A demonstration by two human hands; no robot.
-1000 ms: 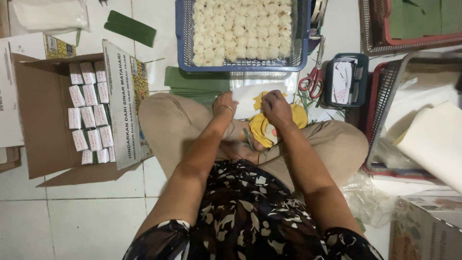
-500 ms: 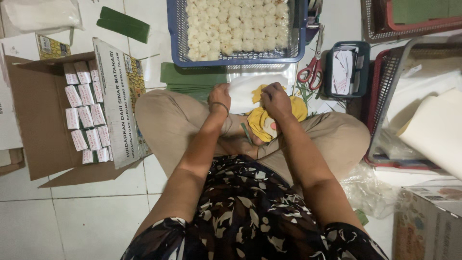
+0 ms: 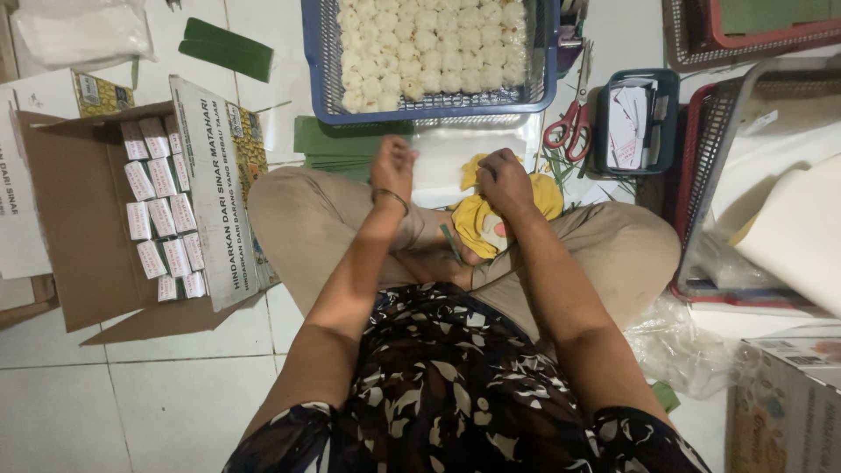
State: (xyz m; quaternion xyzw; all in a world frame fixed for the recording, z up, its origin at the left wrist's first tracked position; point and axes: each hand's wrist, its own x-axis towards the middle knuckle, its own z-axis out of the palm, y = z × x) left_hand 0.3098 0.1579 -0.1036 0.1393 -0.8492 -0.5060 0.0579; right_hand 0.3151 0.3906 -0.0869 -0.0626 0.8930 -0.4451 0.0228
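From the head camera I look down on a person seated cross-legged on the white tiled floor [image 3: 166, 412]. My left hand [image 3: 394, 166] is raised above the left knee, fingers curled loosely inward; I cannot tell whether they pinch anything. My right hand [image 3: 505, 180] rests knuckles up on a yellow cloth [image 3: 477, 223] that lies in the lap, fingers bent down into the fabric and gripping it. The two hands are near each other but apart.

Just beyond the hands lies a clear plastic sheet [image 3: 464, 149], with a stack of green leaf strips [image 3: 333, 149] beside it on the left. Past that stands a blue wire basket [image 3: 317, 70] filled with rows of small pale round cakes [image 3: 429, 48]. Red-handled scissors [image 3: 574, 114] lie to the right of the basket, next to a small dark teal tray of paper slips [image 3: 670, 123].

On the left an open cardboard box [image 3: 79, 254] holds rows of small white packets [image 3: 162, 210]. On the right a red wire basket [image 3: 701, 166] carries large pale sheets of paper [image 3: 797, 228].
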